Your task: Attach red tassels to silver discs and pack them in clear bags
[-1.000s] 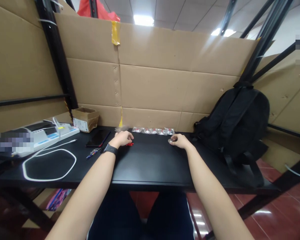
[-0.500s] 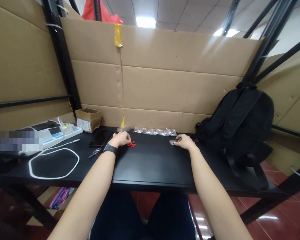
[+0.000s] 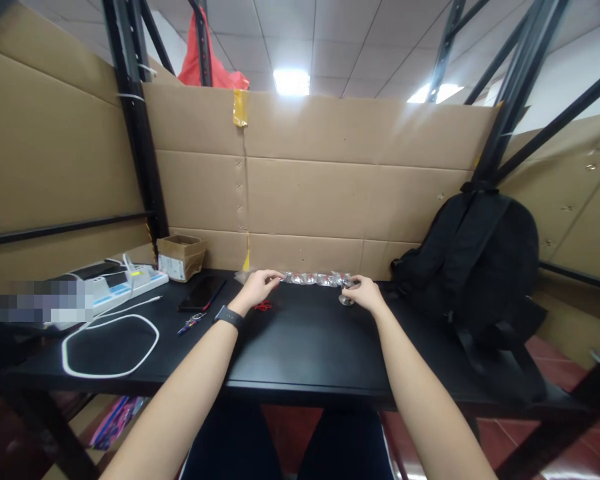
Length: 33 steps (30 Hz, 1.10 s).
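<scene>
Along the back of the black table lies a row of several small clear plastic packets (image 3: 310,279) with something red and silvery inside. At the row's left end, my left hand (image 3: 257,288), with a dark watch on its wrist, has its thumb and fingers closed on the end packet, which it partly hides. My right hand (image 3: 366,293) pinches the packet at the right end. Just below its fingertips a round silvery disc (image 3: 346,301) rests on the table. A red knotted cord (image 3: 263,306) lies under my left hand.
A black backpack (image 3: 480,267) stands at the right. To the left are a phone (image 3: 203,293), keys (image 3: 192,323), a small open cardboard box (image 3: 181,257), a white power strip (image 3: 130,292) and a looped white cable (image 3: 111,375). Cardboard walls (image 3: 305,193) enclose the table.
My left hand has moved forward and right from the red cord to the row's left end. My right hand has left the silvery disc for the right-end packet. The view has tilted up.
</scene>
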Available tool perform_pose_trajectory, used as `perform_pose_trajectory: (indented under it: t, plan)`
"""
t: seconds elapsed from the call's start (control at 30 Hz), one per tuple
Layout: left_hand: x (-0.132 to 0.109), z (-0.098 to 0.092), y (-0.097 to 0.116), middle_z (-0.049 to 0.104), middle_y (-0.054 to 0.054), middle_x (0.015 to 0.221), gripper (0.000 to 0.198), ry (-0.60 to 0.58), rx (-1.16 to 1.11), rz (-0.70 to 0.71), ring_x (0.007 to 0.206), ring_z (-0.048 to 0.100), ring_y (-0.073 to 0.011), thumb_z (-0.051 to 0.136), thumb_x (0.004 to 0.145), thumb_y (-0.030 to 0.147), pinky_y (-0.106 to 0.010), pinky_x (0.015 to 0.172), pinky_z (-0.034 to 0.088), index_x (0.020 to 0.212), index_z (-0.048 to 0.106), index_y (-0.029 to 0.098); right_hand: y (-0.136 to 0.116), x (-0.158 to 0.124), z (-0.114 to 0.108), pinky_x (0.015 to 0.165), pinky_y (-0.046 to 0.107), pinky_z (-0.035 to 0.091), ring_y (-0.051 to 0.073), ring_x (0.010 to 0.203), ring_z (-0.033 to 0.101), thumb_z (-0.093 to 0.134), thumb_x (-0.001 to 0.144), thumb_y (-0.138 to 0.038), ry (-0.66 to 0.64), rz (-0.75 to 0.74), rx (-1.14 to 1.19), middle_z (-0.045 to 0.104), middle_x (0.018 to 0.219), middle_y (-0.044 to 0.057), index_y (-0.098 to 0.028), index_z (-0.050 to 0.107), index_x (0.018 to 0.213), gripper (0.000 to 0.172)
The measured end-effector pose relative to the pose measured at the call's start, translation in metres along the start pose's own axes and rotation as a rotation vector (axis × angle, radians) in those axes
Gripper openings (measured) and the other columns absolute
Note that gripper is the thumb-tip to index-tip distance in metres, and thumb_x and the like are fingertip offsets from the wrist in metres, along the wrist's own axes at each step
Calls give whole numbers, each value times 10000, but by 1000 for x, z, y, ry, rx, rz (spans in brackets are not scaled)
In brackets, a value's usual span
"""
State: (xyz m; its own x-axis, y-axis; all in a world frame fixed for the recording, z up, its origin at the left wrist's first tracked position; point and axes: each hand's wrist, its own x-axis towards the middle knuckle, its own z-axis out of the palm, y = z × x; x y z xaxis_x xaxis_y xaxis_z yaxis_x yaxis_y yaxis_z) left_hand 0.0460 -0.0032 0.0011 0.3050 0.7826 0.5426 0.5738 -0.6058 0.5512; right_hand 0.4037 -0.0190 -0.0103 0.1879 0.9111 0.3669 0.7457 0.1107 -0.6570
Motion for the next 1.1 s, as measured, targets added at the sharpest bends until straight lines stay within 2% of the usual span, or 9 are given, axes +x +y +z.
perform_pose_trajectory:
  t: [0.1,0.23,0.33,0.5,0.6,0.73,0.93,1.1]
  plan:
    - [1,16,21,769,-49,914,281,34,-168,29,830,693,-193,576,877,402,-289,799,504,996,755,219,-7,-3,8,524,226,504,116,515,635,759,607,-248,-50,8,201,722,839,36,-177,700,1042,445]
    - [-2,28,39,764,-52,889,263,78,-344,48,838,710,-188,630,854,424,-291,825,514,959,700,193,-21,-11,13,437,199,454,113,526,640,761,616,-223,-168,-23,521,699,928,69,-161,688,1037,432]
    - [-4,31,45,758,-41,832,248,86,-376,38,821,717,-184,627,863,429,-311,865,512,930,654,191,-38,-19,16,522,217,519,144,642,701,772,652,-250,-254,-73,703,676,1013,77,-179,682,1045,409]
    - [-5,35,47,757,-63,949,215,102,-360,19,880,712,-190,679,819,387,-319,873,525,886,654,184,-64,-32,28,712,297,594,204,824,739,811,659,-267,-388,-167,917,656,1122,75,-218,667,1097,464]
    - [-7,38,52,760,-59,927,199,98,-349,41,873,707,-187,695,803,372,-311,866,528,855,678,181,-71,-37,39,750,318,601,211,847,738,831,646,-267,-431,-179,960,652,1143,71,-224,666,1100,485]
    - [-11,41,59,767,-43,850,186,25,-322,65,831,711,-186,679,815,370,-298,834,534,800,708,187,-72,-40,47,749,322,602,200,828,734,835,643,-249,-452,-170,949,662,1151,74,-223,663,1103,492]
    - [-13,45,59,778,-27,912,180,28,-252,67,874,719,-188,635,844,322,-302,882,522,933,748,214,-70,-40,50,768,342,596,205,842,735,830,646,-236,-477,-191,925,662,1191,85,-224,656,1115,500]
    - [-14,45,61,782,-6,925,161,37,-138,42,924,711,-202,635,849,331,-316,926,486,902,762,247,-69,-40,51,792,340,590,197,855,732,829,647,-236,-483,-210,928,672,1151,67,-232,657,1120,503]
